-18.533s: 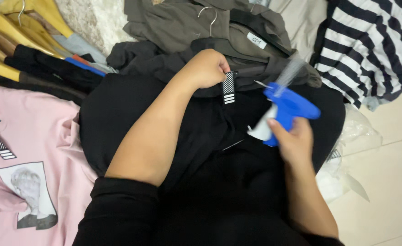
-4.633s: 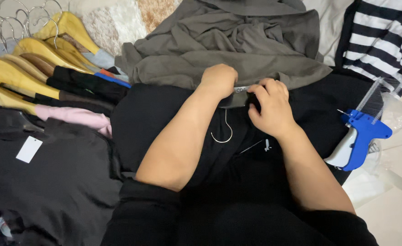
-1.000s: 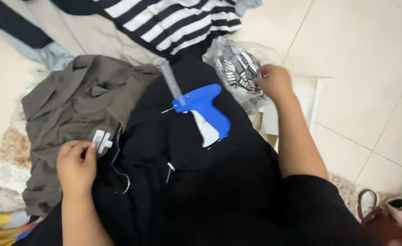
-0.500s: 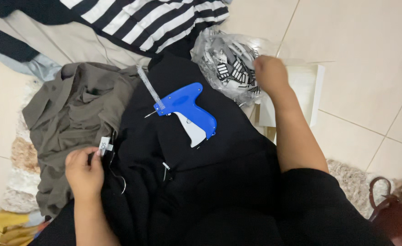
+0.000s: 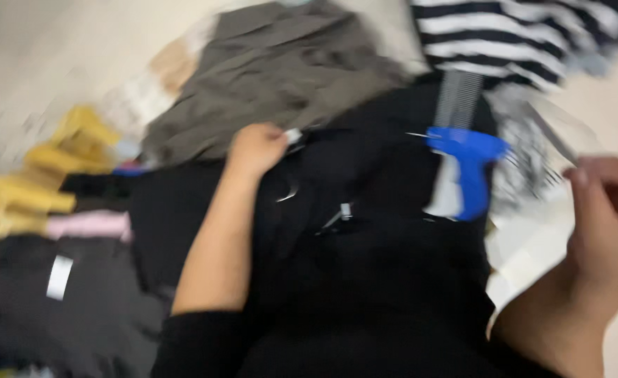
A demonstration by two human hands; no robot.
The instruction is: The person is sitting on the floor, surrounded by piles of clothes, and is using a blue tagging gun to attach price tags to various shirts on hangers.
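Note:
The view is motion-blurred. My left hand (image 5: 253,149) grips the neck of a black garment (image 5: 365,266) spread in front of me, with a small white tag (image 5: 293,136) at its fingertips. A hanger hook (image 5: 288,192) shows just below it. A blue and white tagging gun (image 5: 466,175) lies on the black garment, its needle pointing left. My right hand (image 5: 603,224) hovers at the right edge, away from the gun, fingers curled. Blur hides whether it holds anything.
A grey garment (image 5: 281,77) lies beyond the black one, and a black-and-white striped garment (image 5: 519,31) at the top right. A clear bag of tags (image 5: 529,157) sits right of the gun. Yellow hangers (image 5: 29,192), a pink garment (image 5: 85,225) and a dark garment with a white label (image 5: 58,277) lie left.
The view has swung back to the left. My right hand has come out of the bag of tags and drawn toward me. My left hand still holds the garment's neck.

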